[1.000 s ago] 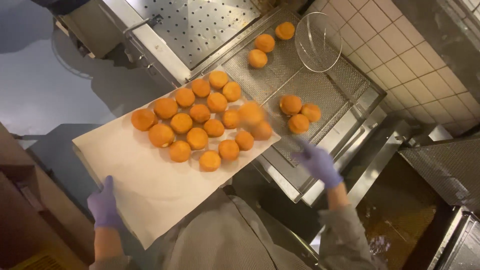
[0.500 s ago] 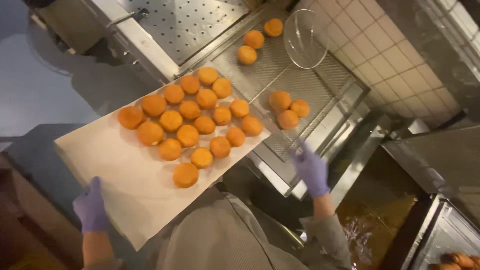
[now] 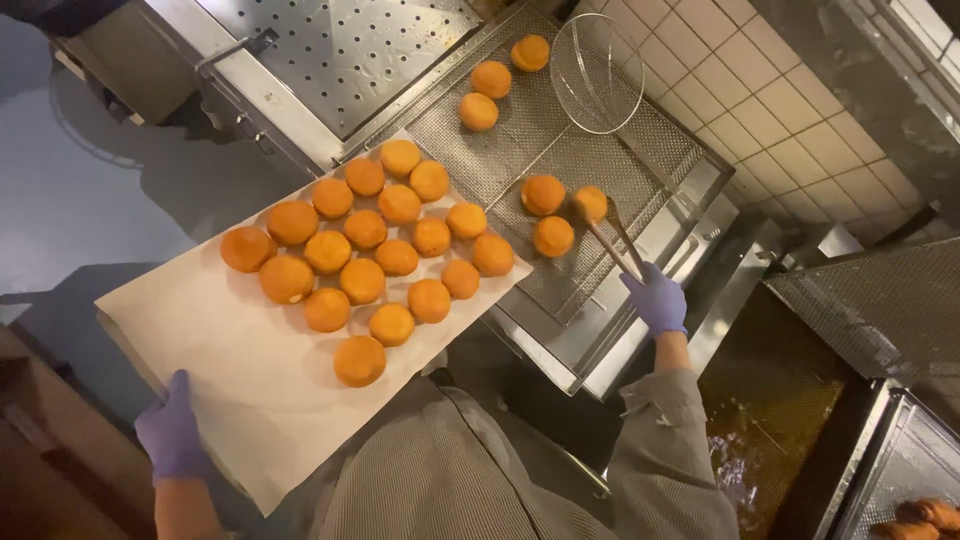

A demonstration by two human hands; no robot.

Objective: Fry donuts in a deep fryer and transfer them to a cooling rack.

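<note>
My left hand [image 3: 172,430], in a purple glove, grips the near edge of a paper-lined tray [image 3: 250,390] that carries several round golden fried buns [image 3: 362,280]. My right hand [image 3: 655,298], also gloved, holds metal tongs [image 3: 612,237] whose tips close on a bun [image 3: 590,203] lying on the wire draining rack [image 3: 610,170]. Two more buns [image 3: 547,215] sit beside it on the rack, and three lie farther back [image 3: 495,78].
A round wire skimmer [image 3: 598,70] rests at the rack's far end. A perforated steel lid [image 3: 340,50] is at the upper left. A fryer vat of dark oil [image 3: 760,420] lies to the right, with a mesh basket [image 3: 880,310] and pastries [image 3: 920,518] beyond.
My right hand has reached forward with the tongs onto the rack and taken hold of a bun. The tray now holds one more bun near its front.
</note>
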